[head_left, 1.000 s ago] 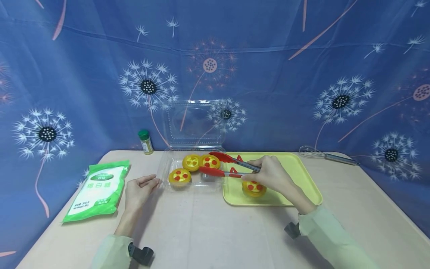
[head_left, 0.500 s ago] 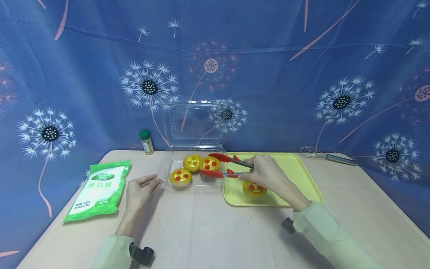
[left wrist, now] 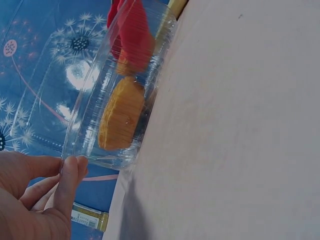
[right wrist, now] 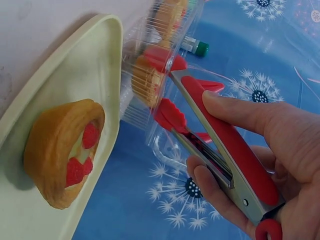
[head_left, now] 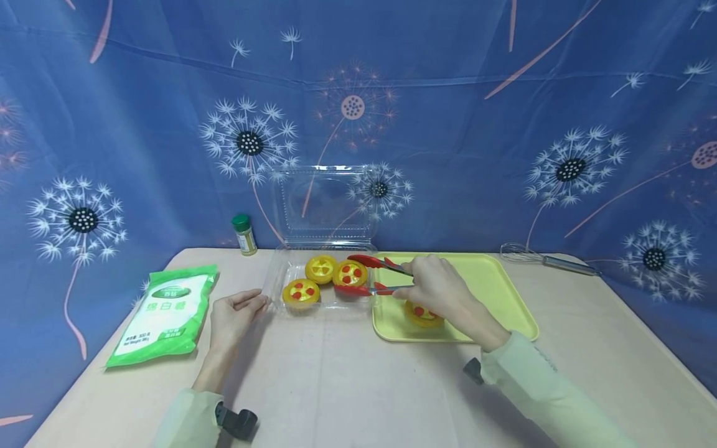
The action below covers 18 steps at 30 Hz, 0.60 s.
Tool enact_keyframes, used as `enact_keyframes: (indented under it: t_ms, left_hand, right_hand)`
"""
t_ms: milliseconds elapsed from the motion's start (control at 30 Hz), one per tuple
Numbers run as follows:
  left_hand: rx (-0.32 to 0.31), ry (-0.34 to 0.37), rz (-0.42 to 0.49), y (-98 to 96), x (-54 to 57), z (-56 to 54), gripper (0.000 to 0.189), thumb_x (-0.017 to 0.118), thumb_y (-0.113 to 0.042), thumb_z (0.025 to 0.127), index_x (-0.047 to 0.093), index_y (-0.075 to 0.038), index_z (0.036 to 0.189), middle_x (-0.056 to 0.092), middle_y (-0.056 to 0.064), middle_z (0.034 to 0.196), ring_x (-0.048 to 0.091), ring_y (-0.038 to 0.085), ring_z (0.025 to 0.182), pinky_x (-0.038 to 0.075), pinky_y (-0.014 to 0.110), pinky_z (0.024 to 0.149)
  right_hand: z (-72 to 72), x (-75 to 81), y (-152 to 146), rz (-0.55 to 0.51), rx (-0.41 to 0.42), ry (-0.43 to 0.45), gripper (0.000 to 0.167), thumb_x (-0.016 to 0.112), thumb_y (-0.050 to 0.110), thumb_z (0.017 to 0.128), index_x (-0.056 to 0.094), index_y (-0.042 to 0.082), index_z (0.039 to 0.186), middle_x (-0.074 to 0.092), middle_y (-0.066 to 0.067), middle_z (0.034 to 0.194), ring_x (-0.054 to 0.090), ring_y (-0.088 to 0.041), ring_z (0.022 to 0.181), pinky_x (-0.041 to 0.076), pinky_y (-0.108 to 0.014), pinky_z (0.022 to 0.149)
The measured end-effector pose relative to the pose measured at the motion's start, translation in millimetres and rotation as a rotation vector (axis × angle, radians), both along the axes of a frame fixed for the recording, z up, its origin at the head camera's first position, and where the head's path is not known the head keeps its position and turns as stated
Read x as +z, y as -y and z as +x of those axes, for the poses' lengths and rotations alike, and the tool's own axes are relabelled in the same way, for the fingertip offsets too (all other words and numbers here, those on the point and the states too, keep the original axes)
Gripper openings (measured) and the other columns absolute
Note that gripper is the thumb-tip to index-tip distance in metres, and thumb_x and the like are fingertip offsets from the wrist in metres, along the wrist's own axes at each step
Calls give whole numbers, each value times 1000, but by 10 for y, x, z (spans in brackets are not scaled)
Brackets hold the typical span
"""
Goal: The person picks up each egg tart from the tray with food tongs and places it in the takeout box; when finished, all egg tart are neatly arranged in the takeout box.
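Your right hand [head_left: 442, 286] grips the tongs [right wrist: 230, 141]; one tart [head_left: 350, 272] lies left of it, between their tips, inside the box [head_left: 294, 269]. Your left hand [head_left: 234, 316] pinches the box's edge.

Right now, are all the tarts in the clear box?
No, one tart sits on the yellow tray, outside the clear box.
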<state>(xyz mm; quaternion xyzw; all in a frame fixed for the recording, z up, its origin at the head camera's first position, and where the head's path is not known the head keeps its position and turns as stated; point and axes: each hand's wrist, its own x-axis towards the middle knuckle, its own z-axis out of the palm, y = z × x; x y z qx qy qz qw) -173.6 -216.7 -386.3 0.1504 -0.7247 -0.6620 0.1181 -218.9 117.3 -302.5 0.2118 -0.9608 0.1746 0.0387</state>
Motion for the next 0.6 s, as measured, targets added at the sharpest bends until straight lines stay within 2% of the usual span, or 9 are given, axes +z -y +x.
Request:
enact_keyframes:
  t_ms: [100,167,433,600]
  left_hand:
    - [0,-2,2,3,1,1,34,58,-1,95,56,17,124,69,24,107,66,-5,73,58,13,75]
    - [-2,-3,0,4,2,-1,34,58,-1,95,56,16,124,69,24,107,66,-5,73,58,13,75]
    - [-3,-7,-5,9,0,-7,34,58,-1,94,57,17,123,67,27,109,66,-5,73,59,13,76]
    - [-7,1,-2,11,-3,-11,34,58,-2,95,56,16,124,67,26,110,66,-5,73,58,13,76]
  right_hand:
    - [6,-6,23,-9,-1,11,42,85,24,75,73,3,110,32,6,41,33,-10,34,26,-21,38]
    - [5,-15,37,-10,-4,13,45,85,24,75,72,2,113,31,7,42,32,-10,35,27,-22,38]
    - [-32,-81,86,4,6,-4,30,85,25,75,74,5,95,30,6,44,30,-9,39,26,-22,39]
    - [-48,-113,101,7,29,-9,34,84,25,76,74,5,101,31,7,45,27,-8,40,23,-20,40]
